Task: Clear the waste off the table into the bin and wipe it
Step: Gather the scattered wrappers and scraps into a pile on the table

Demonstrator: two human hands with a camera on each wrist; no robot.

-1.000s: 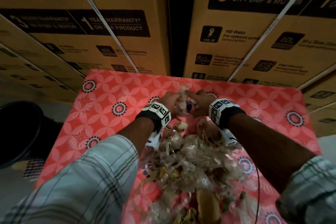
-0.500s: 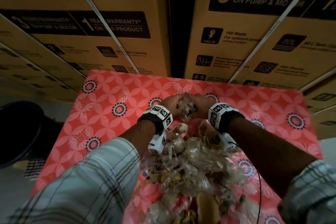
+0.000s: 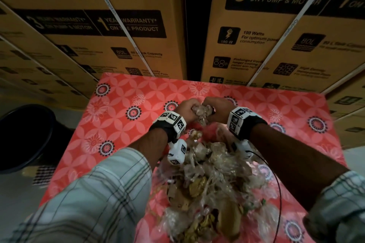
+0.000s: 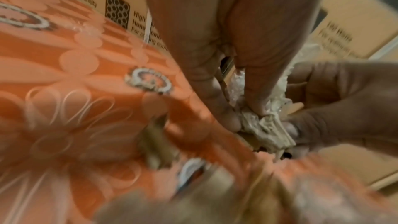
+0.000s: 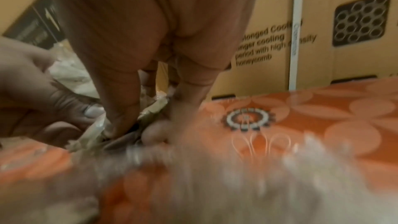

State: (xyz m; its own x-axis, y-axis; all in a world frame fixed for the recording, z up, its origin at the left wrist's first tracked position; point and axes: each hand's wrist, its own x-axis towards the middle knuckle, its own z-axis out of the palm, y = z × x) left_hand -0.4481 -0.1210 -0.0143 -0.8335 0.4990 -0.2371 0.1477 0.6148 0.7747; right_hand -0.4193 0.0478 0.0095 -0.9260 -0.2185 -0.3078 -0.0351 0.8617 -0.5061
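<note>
A heap of waste [image 3: 213, 179], crumpled clear plastic wrappers and brown scraps, lies on the red flowered tablecloth [image 3: 122, 128] between my forearms. At its far end my left hand [image 3: 187, 107] and right hand [image 3: 216, 107] are pressed together, each gripping the same bunch of crumpled plastic [image 3: 201, 111]. The left wrist view shows my left fingers [image 4: 217, 113] curled on the pale wad [image 4: 264, 125], with the right hand's fingers [image 4: 323, 125] opposite. In the right wrist view my right fingers [image 5: 120, 118] dig into the wrappers [image 5: 92, 134]. A black bin [image 3: 21, 136] stands on the floor to the left.
Stacked cardboard cartons [image 3: 266, 41] rise right behind the table's far edge. A dark gap [image 3: 192, 25] runs between the two stacks. A thin black cable [image 3: 276, 193] hangs from my right wrist over the waste. Grey floor [image 3: 13, 193] lies left of the table.
My hands have closed together, squeezing the plastic bunch between them. The heap has been drawn slightly toward me and the view has tilted a little.
</note>
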